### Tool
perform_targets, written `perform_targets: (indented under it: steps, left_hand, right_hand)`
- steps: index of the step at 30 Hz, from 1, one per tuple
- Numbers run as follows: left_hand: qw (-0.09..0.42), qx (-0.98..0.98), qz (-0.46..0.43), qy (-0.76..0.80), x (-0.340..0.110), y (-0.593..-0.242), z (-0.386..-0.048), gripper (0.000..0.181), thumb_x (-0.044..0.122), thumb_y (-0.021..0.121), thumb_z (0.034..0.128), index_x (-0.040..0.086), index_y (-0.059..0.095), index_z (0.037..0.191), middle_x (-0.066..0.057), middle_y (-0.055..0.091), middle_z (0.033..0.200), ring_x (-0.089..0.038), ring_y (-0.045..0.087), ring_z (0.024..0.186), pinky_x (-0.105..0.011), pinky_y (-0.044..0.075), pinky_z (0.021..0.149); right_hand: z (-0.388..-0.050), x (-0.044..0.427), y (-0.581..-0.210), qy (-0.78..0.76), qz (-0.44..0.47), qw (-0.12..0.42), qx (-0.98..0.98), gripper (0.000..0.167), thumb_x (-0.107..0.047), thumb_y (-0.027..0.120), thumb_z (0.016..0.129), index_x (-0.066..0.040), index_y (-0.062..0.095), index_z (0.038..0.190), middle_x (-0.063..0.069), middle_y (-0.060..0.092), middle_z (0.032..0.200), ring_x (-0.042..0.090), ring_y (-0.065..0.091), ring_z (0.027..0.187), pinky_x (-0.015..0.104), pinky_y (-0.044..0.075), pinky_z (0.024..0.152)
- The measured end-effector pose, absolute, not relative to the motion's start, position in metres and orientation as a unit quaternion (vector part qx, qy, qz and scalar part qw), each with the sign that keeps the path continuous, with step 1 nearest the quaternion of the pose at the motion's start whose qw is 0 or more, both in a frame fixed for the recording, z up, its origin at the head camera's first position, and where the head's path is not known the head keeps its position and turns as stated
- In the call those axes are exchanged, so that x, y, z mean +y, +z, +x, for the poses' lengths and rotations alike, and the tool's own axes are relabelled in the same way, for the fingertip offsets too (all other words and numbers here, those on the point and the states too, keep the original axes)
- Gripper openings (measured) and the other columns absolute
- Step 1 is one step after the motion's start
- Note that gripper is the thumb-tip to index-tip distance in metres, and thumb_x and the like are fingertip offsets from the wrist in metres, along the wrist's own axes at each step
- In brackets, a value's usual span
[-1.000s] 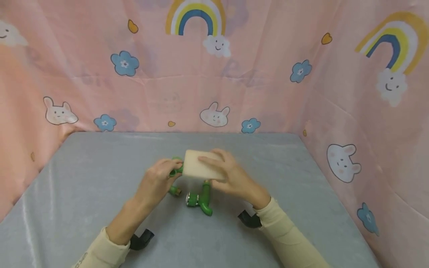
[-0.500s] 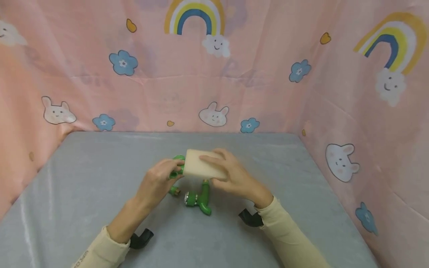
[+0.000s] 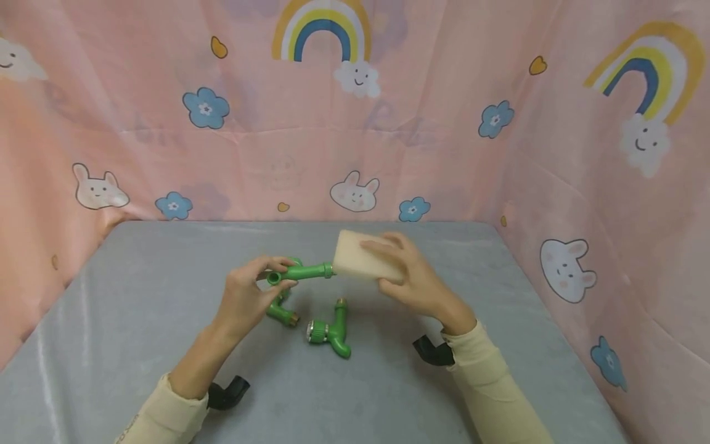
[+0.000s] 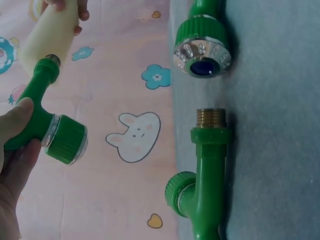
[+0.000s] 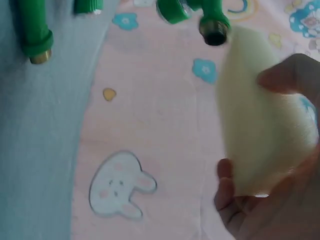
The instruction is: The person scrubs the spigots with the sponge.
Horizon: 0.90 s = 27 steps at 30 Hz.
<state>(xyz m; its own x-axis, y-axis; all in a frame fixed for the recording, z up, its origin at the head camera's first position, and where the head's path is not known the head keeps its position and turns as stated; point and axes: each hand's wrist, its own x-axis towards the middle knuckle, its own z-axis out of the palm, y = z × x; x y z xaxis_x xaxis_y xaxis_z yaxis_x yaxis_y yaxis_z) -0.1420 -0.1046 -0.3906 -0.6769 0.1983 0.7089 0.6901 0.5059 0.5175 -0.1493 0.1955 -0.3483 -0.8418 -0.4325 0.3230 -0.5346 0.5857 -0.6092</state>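
My left hand [image 3: 248,296] pinches a green faucet [image 3: 307,271] by its spout end, holding it above the table. Its ribbed knob [image 4: 67,140] and threaded inlet show in the left wrist view. In my right hand [image 3: 418,280] is a cream-coloured sponge [image 3: 363,254], gripped with the thumb and fingers around it. The sponge's near end is right at the faucet's threaded tip; whether they touch I cannot tell. Below the hands, a second green faucet [image 3: 338,330] lies on the table, and a third faucet [image 3: 284,313] lies partly hidden behind the left hand.
The grey cloth-covered table [image 3: 444,259] spreads under both arms. A pink printed curtain [image 3: 432,142] encloses its back and sides. Black curved mounts [image 3: 228,393] stick out at both wrists.
My right hand has drawn the sponge to the right and slightly up, uncovering the held faucet's body and threaded end. My left hand has shifted slightly left, and more of the third faucet shows.
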Motion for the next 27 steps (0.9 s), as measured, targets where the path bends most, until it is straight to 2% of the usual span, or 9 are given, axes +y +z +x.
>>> perform_targets:
  steps: [4, 8, 12, 15, 18, 21, 23, 27]
  left_hand:
    - [0.248, -0.806, -0.247, -0.478, -0.105, -0.389, -0.141, 0.027, -0.002, 0.085, 0.0745, 0.002, 0.066, 0.093, -0.01, 0.078, 0.1, -0.02, 0.075, 0.091, -0.03, 0.063, 0.073]
    - [0.225, -0.798, -0.217, -0.516, -0.107, -0.388, -0.142, 0.023, -0.001, 0.082, 0.0803, 0.002, 0.066, 0.096, -0.011, 0.078, 0.099, -0.004, 0.071, 0.091, -0.022, 0.059, 0.071]
    - [0.213, -0.805, -0.194, -0.518, -0.109, -0.387, -0.144, 0.02, 0.002, 0.079, 0.0844, 0.001, 0.064, 0.098, -0.012, 0.078, 0.1, 0.007, 0.067, 0.089, -0.02, 0.058, 0.07]
    - [0.185, -0.811, -0.184, -0.524, -0.109, -0.388, -0.144, 0.019, 0.004, 0.077, 0.088, 0.001, 0.063, 0.1, -0.013, 0.077, 0.101, 0.006, 0.068, 0.085, -0.018, 0.058, 0.073]
    - [0.139, -0.808, -0.173, -0.545, -0.108, -0.389, -0.145, 0.017, 0.006, 0.072, 0.0929, 0.001, 0.059, 0.102, -0.017, 0.076, 0.09, 0.001, 0.067, 0.07, -0.018, 0.055, 0.063]
    - [0.094, -0.8, -0.163, -0.569, -0.106, -0.388, -0.144, 0.015, 0.009, 0.065, 0.0983, 0.0, 0.055, 0.104, -0.019, 0.073, 0.081, -0.004, 0.063, 0.063, -0.022, 0.051, 0.056]
    - [0.073, -0.794, -0.153, -0.584, -0.104, -0.387, -0.144, 0.015, 0.011, 0.061, 0.1011, -0.001, 0.053, 0.104, -0.016, 0.068, 0.074, -0.006, 0.057, 0.059, -0.024, 0.047, 0.052]
    - [0.049, -0.764, -0.127, -0.631, -0.105, -0.387, -0.145, 0.016, 0.01, 0.062, 0.1008, -0.002, 0.052, 0.102, -0.002, 0.066, 0.072, -0.006, 0.06, 0.062, -0.024, 0.053, 0.057]
  right_hand:
    - [-0.144, 0.185, -0.351, 0.379, 0.299, 0.069, -0.873, 0.064, -0.009, 0.069, 0.083, -0.022, 0.057, 0.144, 0.018, 0.043, 0.145, 0.033, 0.051, 0.116, 0.037, 0.05, 0.085]
    - [-0.145, 0.185, -0.353, 0.388, 0.295, 0.063, -0.871, 0.066, -0.004, 0.067, 0.082, -0.02, 0.056, 0.145, 0.02, 0.04, 0.147, 0.036, 0.05, 0.12, 0.039, 0.051, 0.087]
    - [-0.15, 0.191, -0.35, 0.393, 0.284, 0.062, -0.872, 0.067, 0.0, 0.068, 0.083, -0.019, 0.055, 0.146, 0.019, 0.04, 0.147, 0.036, 0.05, 0.119, 0.042, 0.051, 0.088]
    - [-0.15, 0.19, -0.35, 0.392, 0.285, 0.076, -0.871, 0.066, -0.003, 0.07, 0.083, -0.02, 0.056, 0.145, 0.017, 0.042, 0.146, 0.035, 0.049, 0.121, 0.043, 0.05, 0.088]
    - [-0.148, 0.185, -0.351, 0.369, 0.306, 0.1, -0.872, 0.064, -0.007, 0.073, 0.083, -0.021, 0.057, 0.144, 0.017, 0.044, 0.145, 0.034, 0.048, 0.124, 0.043, 0.051, 0.089]
    - [-0.147, 0.179, -0.354, 0.328, 0.33, 0.12, -0.877, 0.063, -0.007, 0.075, 0.084, -0.021, 0.058, 0.143, 0.019, 0.046, 0.144, 0.036, 0.048, 0.126, 0.044, 0.054, 0.09]
    - [-0.146, 0.178, -0.355, 0.313, 0.332, 0.12, -0.881, 0.062, -0.005, 0.076, 0.084, -0.02, 0.059, 0.142, 0.02, 0.046, 0.144, 0.037, 0.047, 0.127, 0.046, 0.055, 0.09]
    - [-0.148, 0.184, -0.354, 0.318, 0.304, 0.105, -0.892, 0.064, 0.0, 0.078, 0.083, -0.018, 0.059, 0.142, 0.021, 0.044, 0.145, 0.04, 0.047, 0.128, 0.053, 0.054, 0.094]
